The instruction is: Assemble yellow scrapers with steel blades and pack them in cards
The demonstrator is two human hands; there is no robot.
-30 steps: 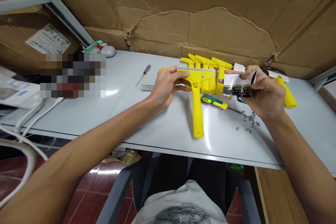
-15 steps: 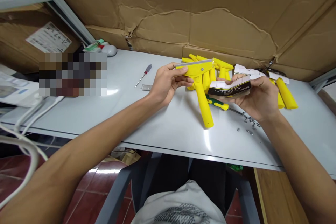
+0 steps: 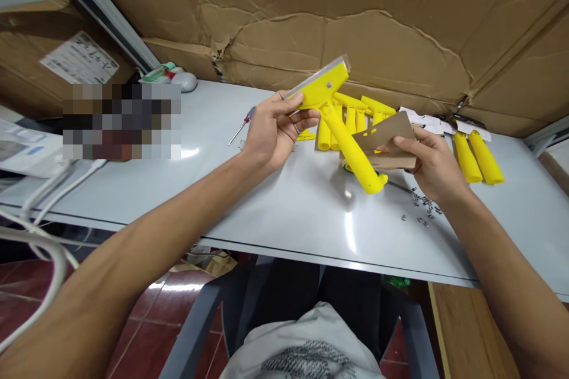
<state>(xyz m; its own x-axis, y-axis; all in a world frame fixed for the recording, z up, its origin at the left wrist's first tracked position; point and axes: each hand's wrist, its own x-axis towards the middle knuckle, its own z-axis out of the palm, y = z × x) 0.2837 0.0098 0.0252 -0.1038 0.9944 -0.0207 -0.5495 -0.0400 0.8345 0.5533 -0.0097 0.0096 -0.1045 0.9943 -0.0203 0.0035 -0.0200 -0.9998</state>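
Observation:
A yellow scraper (image 3: 351,148) with a metal blade along its head is pinched at the head by my left hand (image 3: 275,130). It is tilted, blade up to the left and handle down to the right. My right hand (image 3: 438,160) grips a folded cardboard sleeve (image 3: 398,136), its plain brown side facing me, just behind the scraper's handle. Past the sleeve, several yellow scraper handles (image 3: 351,118) lie in a group against the cardboard. Partly covered by the scraper and sleeve, a screwdriver (image 3: 398,186) rests on the table.
Small metal nuts or screws (image 3: 427,207) are scattered on the white table (image 3: 284,213). Two scrapers in sleeves (image 3: 486,157) lie at the right. Left of my hand is another screwdriver (image 3: 242,128). Large cardboard (image 3: 338,23) stands along the back edge; white cables (image 3: 57,189) hang at left.
My left hand has raised and tilted the scraper, its handle swinging right. My right hand has turned the sleeve from its black printed side to its brown side.

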